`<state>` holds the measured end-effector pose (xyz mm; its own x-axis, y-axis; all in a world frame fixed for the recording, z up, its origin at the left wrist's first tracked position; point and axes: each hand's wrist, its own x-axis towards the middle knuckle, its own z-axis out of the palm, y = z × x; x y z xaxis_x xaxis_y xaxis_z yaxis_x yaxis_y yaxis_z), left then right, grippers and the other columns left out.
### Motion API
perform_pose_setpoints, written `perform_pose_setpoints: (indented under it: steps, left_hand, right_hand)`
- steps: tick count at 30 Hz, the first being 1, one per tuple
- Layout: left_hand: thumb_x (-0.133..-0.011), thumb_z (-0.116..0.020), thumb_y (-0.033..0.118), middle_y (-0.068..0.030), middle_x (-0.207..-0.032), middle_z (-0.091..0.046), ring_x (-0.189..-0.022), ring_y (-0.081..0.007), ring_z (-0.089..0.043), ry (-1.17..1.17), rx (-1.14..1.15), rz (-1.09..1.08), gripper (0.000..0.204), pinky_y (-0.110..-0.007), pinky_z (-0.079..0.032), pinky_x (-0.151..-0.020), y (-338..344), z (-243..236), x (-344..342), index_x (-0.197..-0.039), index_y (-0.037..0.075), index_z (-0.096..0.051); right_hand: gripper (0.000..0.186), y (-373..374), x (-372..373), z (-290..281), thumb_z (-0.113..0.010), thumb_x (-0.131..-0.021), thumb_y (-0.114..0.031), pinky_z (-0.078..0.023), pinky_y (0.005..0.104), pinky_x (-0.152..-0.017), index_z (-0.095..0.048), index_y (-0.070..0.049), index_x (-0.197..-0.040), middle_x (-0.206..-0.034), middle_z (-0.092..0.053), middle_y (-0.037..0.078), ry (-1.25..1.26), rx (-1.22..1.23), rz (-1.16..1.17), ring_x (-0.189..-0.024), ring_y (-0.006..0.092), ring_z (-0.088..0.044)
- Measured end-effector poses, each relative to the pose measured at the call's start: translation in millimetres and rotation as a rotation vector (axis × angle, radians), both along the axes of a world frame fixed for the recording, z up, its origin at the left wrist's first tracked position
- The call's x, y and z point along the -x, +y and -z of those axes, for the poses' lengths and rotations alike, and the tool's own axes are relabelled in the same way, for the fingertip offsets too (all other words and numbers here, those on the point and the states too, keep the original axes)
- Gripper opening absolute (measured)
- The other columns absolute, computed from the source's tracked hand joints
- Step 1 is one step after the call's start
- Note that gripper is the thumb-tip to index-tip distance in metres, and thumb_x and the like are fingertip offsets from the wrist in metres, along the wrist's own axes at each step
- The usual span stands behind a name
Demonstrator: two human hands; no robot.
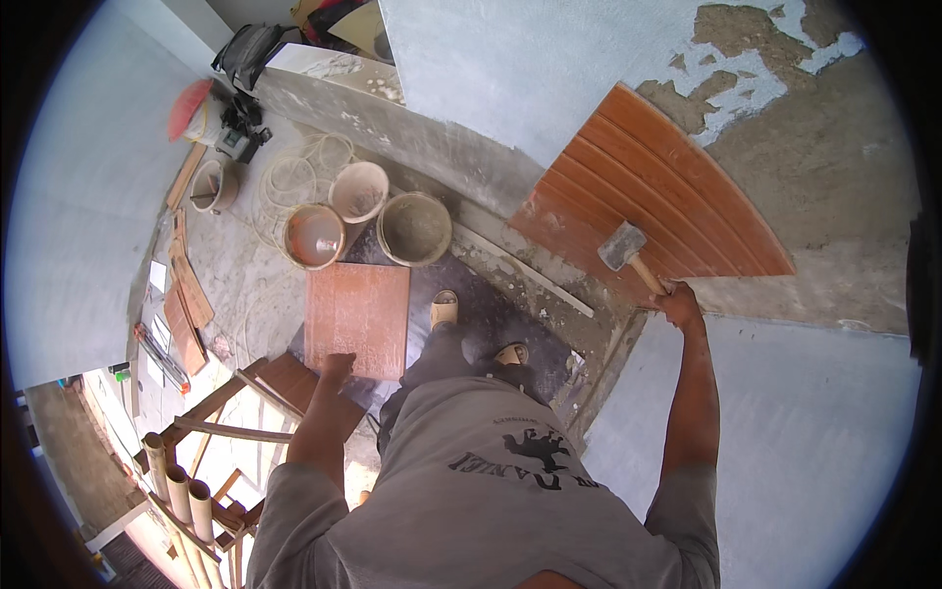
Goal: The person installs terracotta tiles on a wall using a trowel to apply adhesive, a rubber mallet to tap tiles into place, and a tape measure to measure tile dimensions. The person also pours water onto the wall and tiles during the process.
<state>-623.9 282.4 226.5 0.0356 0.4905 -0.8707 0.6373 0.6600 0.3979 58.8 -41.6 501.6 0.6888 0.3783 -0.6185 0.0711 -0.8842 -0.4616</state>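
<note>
My right hand [679, 306] is wrapped round the wooden handle of a mallet [621, 245] with a blocky grey head. The mallet's head is over the lower part of the reddish-brown ribbed tiles [638, 167] set against the wall; whether it touches them I cannot tell. On the left, my left hand [339, 365] is closed, its fingers curled in. It overlaps the near edge of a square, dusty reddish tile [358, 314]; any grip on that tile is hidden.
Three buckets stand beyond the square tile: one with reddish liquid [314, 237], a pale one [359, 191], one with grey mix [414, 230]. A coiled hose [294, 177] lies behind them. A wooden strip [525, 269] runs along the wall's foot. Pipes [179, 493] and a wooden frame stand lower left.
</note>
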Motion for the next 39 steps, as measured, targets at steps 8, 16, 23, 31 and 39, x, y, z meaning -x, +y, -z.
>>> perform_pose_setpoints:
  steps: [8, 16, 23, 31, 39]
  left_hand:
    - [-0.089, -0.068, 0.031, -0.0020, -0.072, -0.057, -0.061, -0.0134, -0.053, -0.009, 0.149, 0.004, 0.025, -0.028, -0.038, -0.052, -9.9, -25.3, -16.6, -0.082, 0.007, -0.064]
    - [-0.087, -0.069, 0.030, -0.0057, -0.079, -0.063, -0.065, -0.0153, -0.055, -0.212, -0.130, 0.180, 0.031, -0.030, -0.042, -0.059, 51.1, -9.7, -73.7, -0.096, 0.000, -0.069]
    - [-0.088, -0.067, 0.027, -0.0053, -0.076, -0.062, -0.065, -0.0143, -0.055, -0.177, -0.153, 0.371, 0.025, -0.030, -0.042, -0.058, 86.7, -5.7, -78.9, -0.089, 0.002, -0.068]
    - [-0.090, -0.065, 0.025, -0.0039, -0.067, -0.059, -0.057, -0.0156, -0.054, 0.008, -0.024, 0.330, 0.028, -0.034, -0.041, -0.051, 75.4, -9.7, -76.5, -0.074, 0.003, -0.064]
    - [-0.089, -0.067, 0.026, -0.0025, -0.075, -0.060, -0.063, -0.0128, -0.053, -0.061, 0.030, 0.210, 0.023, -0.029, -0.039, -0.053, 91.7, -34.7, -102.1, -0.085, 0.004, -0.068]
  right_hand:
    - [0.045, 1.5, 27.9, 13.3, -0.073, -0.081, -0.020, -0.048, 0.0376, -0.043, -0.055, 0.012, -0.108, -0.080, -0.067, 0.021, 0.093, 0.026, -0.077, -0.056, 0.0256, -0.064]
    - [0.013, -3.8, 66.5, 11.8, -0.065, -0.086, -0.015, -0.036, 0.0282, -0.039, -0.063, -0.002, -0.089, -0.059, -0.051, 0.000, 0.091, -0.031, 0.298, -0.044, 0.0095, -0.047]
    - [0.024, -7.3, 33.4, -23.2, -0.067, -0.088, -0.020, -0.037, 0.0251, -0.040, -0.064, 0.000, -0.101, -0.062, -0.052, 0.002, 0.132, -0.218, 0.264, -0.046, 0.0096, -0.047]
    - [0.035, 1.4, 72.4, -19.7, -0.064, -0.089, -0.021, -0.037, 0.0263, -0.040, -0.064, -0.002, -0.119, -0.062, -0.052, 0.000, 0.155, -0.181, 0.243, -0.045, 0.0085, -0.045]
    - [0.041, -11.0, 43.7, -24.0, -0.062, -0.093, -0.023, -0.037, 0.0254, -0.039, -0.061, -0.004, -0.129, -0.064, -0.053, 0.000, 0.038, -0.212, 0.391, -0.045, 0.0080, -0.045]
